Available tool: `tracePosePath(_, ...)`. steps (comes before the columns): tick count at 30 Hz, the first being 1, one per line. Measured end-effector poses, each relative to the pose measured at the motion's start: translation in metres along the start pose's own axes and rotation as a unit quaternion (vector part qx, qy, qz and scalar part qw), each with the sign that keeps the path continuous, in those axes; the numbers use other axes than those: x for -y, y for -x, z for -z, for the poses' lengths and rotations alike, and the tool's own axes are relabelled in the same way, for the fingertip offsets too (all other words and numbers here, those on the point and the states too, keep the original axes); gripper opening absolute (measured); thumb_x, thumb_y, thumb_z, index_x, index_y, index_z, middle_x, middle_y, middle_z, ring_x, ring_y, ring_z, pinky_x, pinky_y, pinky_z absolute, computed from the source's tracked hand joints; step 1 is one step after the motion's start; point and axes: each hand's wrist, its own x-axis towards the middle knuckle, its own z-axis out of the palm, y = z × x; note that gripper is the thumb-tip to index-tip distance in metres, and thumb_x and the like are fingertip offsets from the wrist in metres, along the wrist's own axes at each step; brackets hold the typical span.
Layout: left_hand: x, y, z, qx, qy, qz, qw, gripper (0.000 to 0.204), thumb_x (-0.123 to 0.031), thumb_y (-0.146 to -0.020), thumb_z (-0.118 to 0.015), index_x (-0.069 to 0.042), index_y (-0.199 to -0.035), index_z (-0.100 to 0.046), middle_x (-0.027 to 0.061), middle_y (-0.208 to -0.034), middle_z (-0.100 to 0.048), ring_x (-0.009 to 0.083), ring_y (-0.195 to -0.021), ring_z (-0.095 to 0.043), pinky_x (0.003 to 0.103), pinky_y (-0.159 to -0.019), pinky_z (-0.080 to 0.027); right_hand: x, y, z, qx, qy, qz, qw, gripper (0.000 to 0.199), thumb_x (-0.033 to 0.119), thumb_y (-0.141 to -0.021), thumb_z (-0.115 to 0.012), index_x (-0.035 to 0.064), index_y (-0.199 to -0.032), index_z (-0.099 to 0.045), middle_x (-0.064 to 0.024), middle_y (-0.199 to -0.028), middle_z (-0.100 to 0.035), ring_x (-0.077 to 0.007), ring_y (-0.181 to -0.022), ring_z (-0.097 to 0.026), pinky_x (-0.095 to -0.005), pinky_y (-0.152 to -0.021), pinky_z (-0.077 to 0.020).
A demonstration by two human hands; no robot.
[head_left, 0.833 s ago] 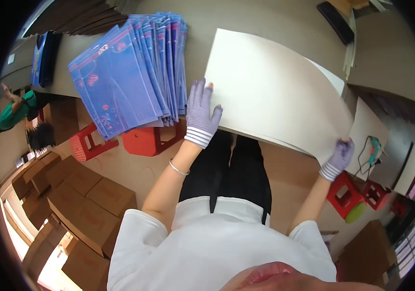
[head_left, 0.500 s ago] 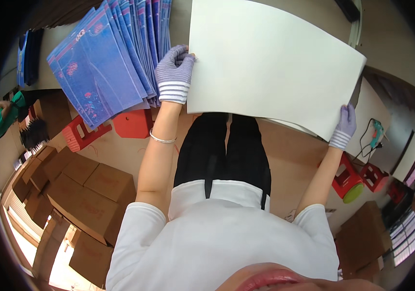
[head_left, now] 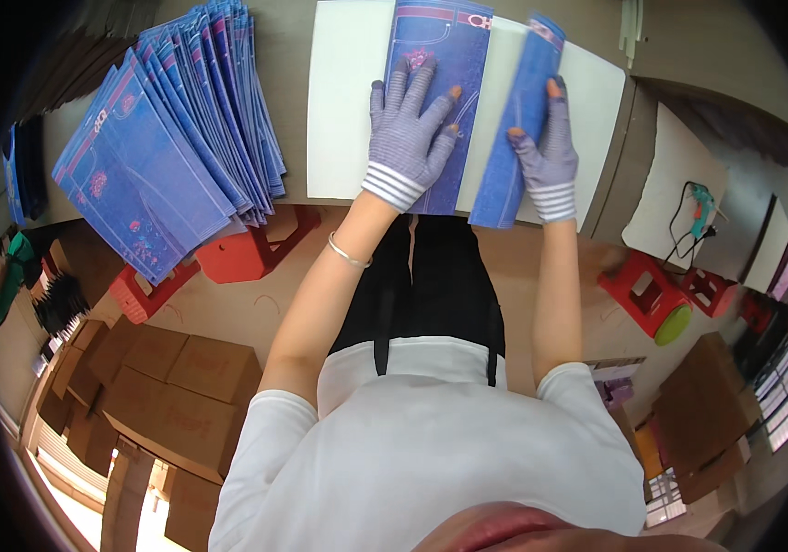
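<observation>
My left hand, in a striped grey-purple glove with bare fingertips, lies with fingers spread on a blue printed panel with pink flowers and a pink band. My right hand, gloved alike, grips a narrower blue panel at its right side, thumb across the front. White surface shows between the two panels; they look like folded-in parts of one sheet, though the join is hidden. Beneath lies a larger white sheet, its edges showing left and right.
To the left, a fanned stack of blue printed pieces overhangs the table's front edge. Red stools stand on the floor at both sides. Cardboard boxes are piled at lower left. A teal corded tool rests on a white surface at right.
The wide white sheet held up between both hands is no longer raised. Blue panels now show under my hands. My left hand has moved right and flattened; my right has moved left.
</observation>
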Motion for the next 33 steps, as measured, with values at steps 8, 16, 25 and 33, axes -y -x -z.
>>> tracePosePath(8,0.001,-0.009,-0.019,0.056,-0.122,0.024,0.991,0.052,-0.030,-0.084,-0.061,-0.016,-0.134,-0.054,0.0145,-0.150,-0.035,0.0428,-0.140,-0.024,0.069,-0.108,-0.014,-0.007,0.001,-0.038,-0.017,0.142,0.024,0.989,0.074,0.050,-0.085,-0.062,0.0145,-0.145,-0.037,-0.0181,-0.150,-0.034,-0.0404,-0.139,-0.030,-0.0500,-0.113,-0.0280)
tracePosePath(16,0.018,-0.005,-0.012,0.053,-0.128,0.019,0.990,0.052,-0.030,-0.084,-0.062,-0.018,-0.134,-0.055,0.0117,-0.150,-0.036,0.0438,-0.139,-0.026,0.068,-0.108,-0.016,-0.006,-0.003,-0.042,0.001,0.172,0.036,0.984,0.070,0.043,-0.081,-0.067,0.0176,-0.141,-0.044,-0.0124,-0.150,-0.036,-0.0424,-0.139,-0.027,-0.0579,-0.113,-0.0195)
tracePosePath(25,0.023,-0.001,-0.014,0.038,-0.102,0.022,0.994,0.052,-0.029,-0.083,-0.063,-0.018,-0.133,-0.055,0.0122,-0.148,-0.038,0.0434,-0.139,-0.025,0.066,-0.110,-0.016,0.003,-0.005,-0.050,0.022,0.225,0.021,0.974,0.066,0.045,-0.082,-0.065,0.0228,-0.141,-0.045,-0.0073,-0.150,-0.037,-0.0404,-0.141,-0.024,-0.0634,-0.112,-0.0152)
tracePosePath(33,0.025,0.000,-0.015,0.037,-0.101,0.020,0.994,0.052,-0.030,-0.082,-0.064,-0.019,-0.132,-0.056,0.0118,-0.148,-0.038,0.0432,-0.139,-0.026,0.066,-0.110,-0.015,0.004,-0.006,-0.054,0.037,0.285,0.016,0.958,0.063,0.044,-0.083,-0.065,0.0254,-0.140,-0.046,-0.0056,-0.150,-0.037,-0.0398,-0.141,-0.024,-0.0647,-0.111,-0.0150)
